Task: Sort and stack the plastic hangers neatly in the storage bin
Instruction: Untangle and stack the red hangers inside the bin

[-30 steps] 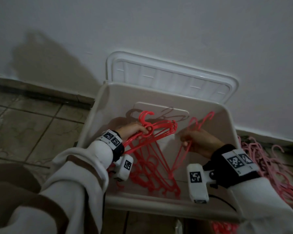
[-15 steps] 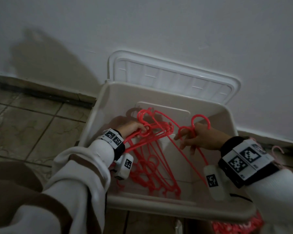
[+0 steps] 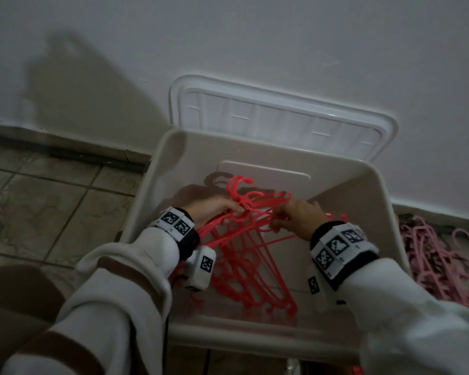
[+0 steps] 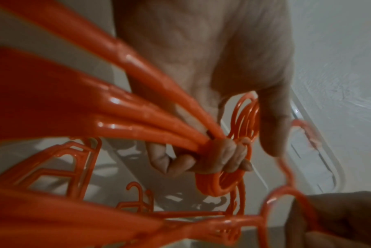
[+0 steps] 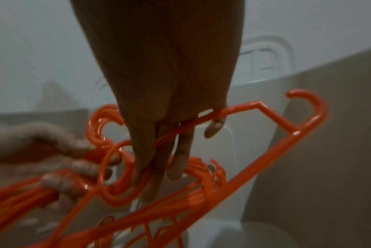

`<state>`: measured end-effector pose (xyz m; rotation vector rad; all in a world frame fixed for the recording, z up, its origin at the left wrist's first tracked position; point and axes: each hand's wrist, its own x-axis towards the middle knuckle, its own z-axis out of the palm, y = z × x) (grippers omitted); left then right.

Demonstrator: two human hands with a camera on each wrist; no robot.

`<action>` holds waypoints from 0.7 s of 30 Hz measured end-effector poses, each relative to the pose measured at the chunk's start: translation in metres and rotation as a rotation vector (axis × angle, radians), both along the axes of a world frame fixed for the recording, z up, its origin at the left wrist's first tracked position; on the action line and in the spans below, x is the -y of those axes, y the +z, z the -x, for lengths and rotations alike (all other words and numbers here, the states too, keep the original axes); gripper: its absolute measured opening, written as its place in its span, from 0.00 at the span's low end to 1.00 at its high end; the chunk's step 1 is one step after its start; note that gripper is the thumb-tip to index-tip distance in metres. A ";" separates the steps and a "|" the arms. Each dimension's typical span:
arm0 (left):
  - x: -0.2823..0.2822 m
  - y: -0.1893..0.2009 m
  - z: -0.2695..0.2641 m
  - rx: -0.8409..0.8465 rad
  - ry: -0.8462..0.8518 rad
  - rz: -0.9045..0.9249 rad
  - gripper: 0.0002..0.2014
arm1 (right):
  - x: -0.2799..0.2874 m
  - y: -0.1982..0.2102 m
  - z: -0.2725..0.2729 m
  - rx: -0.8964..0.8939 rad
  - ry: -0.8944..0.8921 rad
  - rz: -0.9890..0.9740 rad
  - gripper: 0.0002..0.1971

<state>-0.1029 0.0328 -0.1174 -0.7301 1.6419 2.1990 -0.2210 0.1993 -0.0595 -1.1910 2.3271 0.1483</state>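
Inside the bin [image 3: 385, 201], the left hand [image 3: 211, 209] clamps its fingers [image 4: 220, 156] round the bundle [image 3: 244, 255] at the necks so the hooks stay aligned, while the right hand [image 3: 298, 217] pinches one hanger [image 5: 271, 144], apparently to nest it against the bundle.

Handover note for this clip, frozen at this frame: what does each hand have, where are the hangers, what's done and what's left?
Left hand: grips the bundle of red hangers at their necks, just below the hooks, inside the storage bin.
Right hand: fingers hooked round a single red hanger, held against the bundle's hooks.
Done: a set of red hangers is gathered, hooks aligned, lower ends resting on the bin floor.
Left: seat the single hanger into the bundle, then sort the pink hangers piled on the floor right of the bin. The bin lid leans on the wall behind.
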 end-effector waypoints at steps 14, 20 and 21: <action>-0.010 0.011 -0.001 -0.009 -0.061 0.425 0.12 | 0.014 -0.056 -0.001 0.309 -0.235 0.763 0.12; -0.005 0.000 -0.001 0.068 0.081 0.420 0.17 | -0.003 -0.070 0.004 0.102 -0.321 0.570 0.16; -0.005 0.000 0.000 0.075 0.070 0.430 0.17 | -0.006 -0.077 0.004 0.114 -0.303 0.394 0.11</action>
